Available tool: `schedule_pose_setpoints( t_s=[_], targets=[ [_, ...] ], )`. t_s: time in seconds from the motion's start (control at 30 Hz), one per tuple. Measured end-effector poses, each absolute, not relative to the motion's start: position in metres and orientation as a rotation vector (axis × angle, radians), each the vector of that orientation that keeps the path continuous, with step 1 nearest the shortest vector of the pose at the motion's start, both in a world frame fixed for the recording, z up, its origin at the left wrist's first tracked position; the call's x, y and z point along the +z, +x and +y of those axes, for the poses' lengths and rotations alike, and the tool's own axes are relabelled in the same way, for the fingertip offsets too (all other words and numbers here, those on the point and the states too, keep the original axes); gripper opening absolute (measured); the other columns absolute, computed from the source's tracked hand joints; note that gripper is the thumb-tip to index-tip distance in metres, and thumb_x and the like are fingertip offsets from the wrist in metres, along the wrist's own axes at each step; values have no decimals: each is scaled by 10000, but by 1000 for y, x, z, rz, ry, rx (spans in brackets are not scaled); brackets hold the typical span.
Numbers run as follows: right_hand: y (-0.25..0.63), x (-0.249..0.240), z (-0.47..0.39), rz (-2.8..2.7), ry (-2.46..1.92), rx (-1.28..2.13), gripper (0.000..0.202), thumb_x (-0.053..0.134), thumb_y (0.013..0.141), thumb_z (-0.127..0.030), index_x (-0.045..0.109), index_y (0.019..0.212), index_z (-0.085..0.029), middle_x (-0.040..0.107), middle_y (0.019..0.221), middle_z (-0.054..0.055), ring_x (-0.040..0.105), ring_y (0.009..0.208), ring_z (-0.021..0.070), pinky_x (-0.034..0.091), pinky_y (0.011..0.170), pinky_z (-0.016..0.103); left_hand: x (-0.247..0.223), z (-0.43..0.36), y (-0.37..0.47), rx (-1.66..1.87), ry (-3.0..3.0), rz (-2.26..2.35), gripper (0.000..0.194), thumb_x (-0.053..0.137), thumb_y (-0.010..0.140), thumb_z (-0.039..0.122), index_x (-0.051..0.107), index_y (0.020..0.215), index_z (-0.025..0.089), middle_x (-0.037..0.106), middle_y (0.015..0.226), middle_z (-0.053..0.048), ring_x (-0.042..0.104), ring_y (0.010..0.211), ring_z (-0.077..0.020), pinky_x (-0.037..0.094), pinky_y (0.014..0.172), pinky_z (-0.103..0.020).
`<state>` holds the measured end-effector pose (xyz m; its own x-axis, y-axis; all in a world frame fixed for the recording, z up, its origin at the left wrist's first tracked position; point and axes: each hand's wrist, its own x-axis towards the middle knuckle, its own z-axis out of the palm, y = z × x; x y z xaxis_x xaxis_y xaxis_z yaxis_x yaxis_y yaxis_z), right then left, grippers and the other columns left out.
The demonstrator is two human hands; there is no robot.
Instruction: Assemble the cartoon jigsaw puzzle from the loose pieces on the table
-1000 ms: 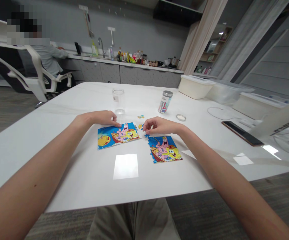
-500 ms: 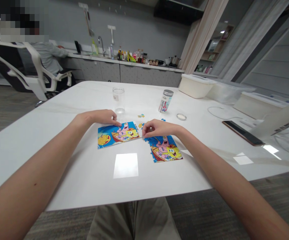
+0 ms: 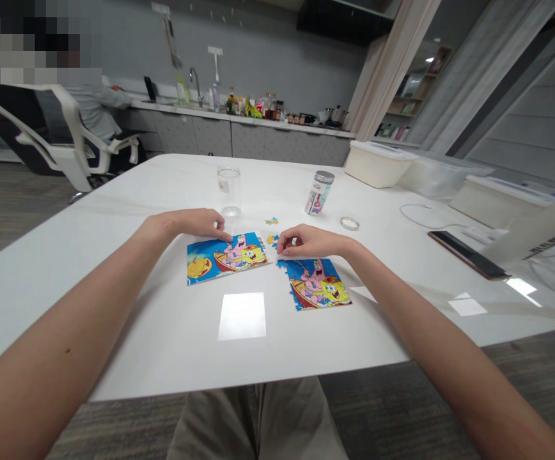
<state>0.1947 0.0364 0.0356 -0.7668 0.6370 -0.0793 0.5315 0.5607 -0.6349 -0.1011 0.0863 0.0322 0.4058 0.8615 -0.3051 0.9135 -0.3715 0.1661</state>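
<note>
My left hand (image 3: 205,223) is closed at the top edge of a blue picture card (image 3: 227,257), its thumb on the printed face and the other fingers curled. The card shows a yellow and a pink cartoon figure in a boat. To its right lies a partly assembled jigsaw puzzle (image 3: 318,284) with the same figures and a toothed left edge. My right hand (image 3: 301,241) is pinched just above the puzzle's upper left corner; whatever sits between its fingertips is too small to make out. Beside those fingertips are loose yellow-and-blue puzzle pieces (image 3: 272,239), partly hidden by the hand.
Behind the hands stand a clear jar (image 3: 229,191) and a printed canister (image 3: 320,193). A round lid (image 3: 349,223) and another puzzle piece (image 3: 272,221) lie nearby. A phone (image 3: 469,254), a cable and storage boxes (image 3: 378,165) are at right. A person (image 3: 93,108) sits far left.
My right hand has risen slightly, up and to the right from the puzzle's upper left corner. My left hand and the card have hardly moved.
</note>
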Motion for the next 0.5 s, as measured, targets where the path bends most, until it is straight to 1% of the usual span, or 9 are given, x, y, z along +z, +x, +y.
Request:
schedule_pose_setpoints(
  t_s=[0.1,0.2,0.27,0.33,0.37,0.43,0.5],
  targets=[
    [199,37,40,-2661,-976,923,164,580,793,-200,695,906,-166,703,924,46,592,790,137,434,688,245,38,83,-103,-199,2379,1496,508,591,633,674,625,745,180,656,731,-50,557,673,-192,329,558,-259],
    [205,40,45,-2659,-969,879,182,568,804,-213,695,925,-164,703,963,53,592,809,142,436,699,253,51,72,-92,-42,2407,1430,465,604,659,636,618,749,180,632,657,-19,535,629,-169,329,546,-249],
    [211,44,48,-2648,-976,881,186,572,804,-233,692,925,-157,703,955,57,595,806,145,439,701,261,60,62,-75,64,2432,1349,446,589,705,613,634,784,176,614,621,-4,518,593,-151,332,545,-246],
    [217,48,49,-2677,-1001,912,181,589,798,-257,690,906,-152,703,902,51,591,777,143,435,686,264,65,50,-53,75,2480,1210,422,604,724,586,663,831,181,608,616,5,513,576,-136,342,551,-240],
    [220,50,48,-2703,-1019,932,175,604,792,-271,690,888,-152,700,868,44,585,756,139,429,673,262,65,44,-42,64,2519,1146,392,609,736,560,678,846,190,615,635,5,520,583,-132,350,565,-238],
    [224,54,46,-2754,-1058,978,175,635,776,-299,688,858,-154,691,817,30,570,714,131,415,642,257,60,36,-24,35,2611,1028,338,639,739,512,706,892,218,648,732,-5,557,658,-137,376,621,-236],
    [225,55,44,-2781,-1080,1026,186,667,753,-316,686,845,-156,685,797,25,561,695,128,406,623,253,53,32,-13,67,2677,981,358,647,744,507,704,967,233,661,803,-17,578,727,-151,394,670,-240]
  ],
)
